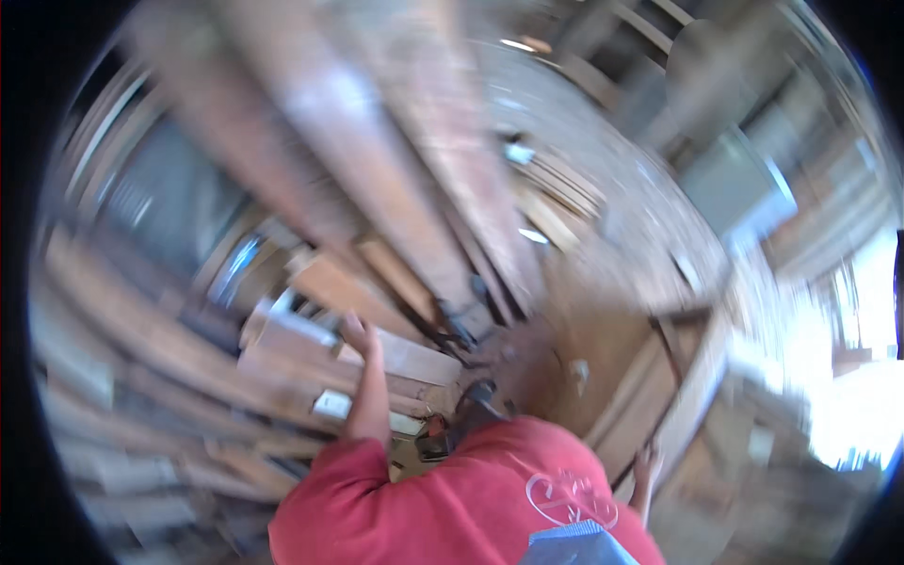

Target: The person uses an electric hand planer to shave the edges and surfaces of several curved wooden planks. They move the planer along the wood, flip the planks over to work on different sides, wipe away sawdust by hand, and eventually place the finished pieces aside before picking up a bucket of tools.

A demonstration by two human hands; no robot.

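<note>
My left hand [357,336] is stretched forward at the left, against or just above the upper edge of a pale wooden board [410,358]. Motion smears its fingers, so I cannot tell whether they grip the wood. Low on the right, my right hand [648,463] is at the edge of a long wooden plank [692,400] that slants away to the upper right. Its fingers are small and blurred, and their hold is unclear. Beyond the left hand lies a short orange-brown wooden piece [344,292].
Several long, thick planks [377,179] lean across the upper left. Stacked timber [179,405] fills the left side. A small pile of wood strips [560,193] lies on the littered floor ahead. A pale green box-like object [739,188] stands at the upper right. A red-and-black object [433,438] sits near my feet.
</note>
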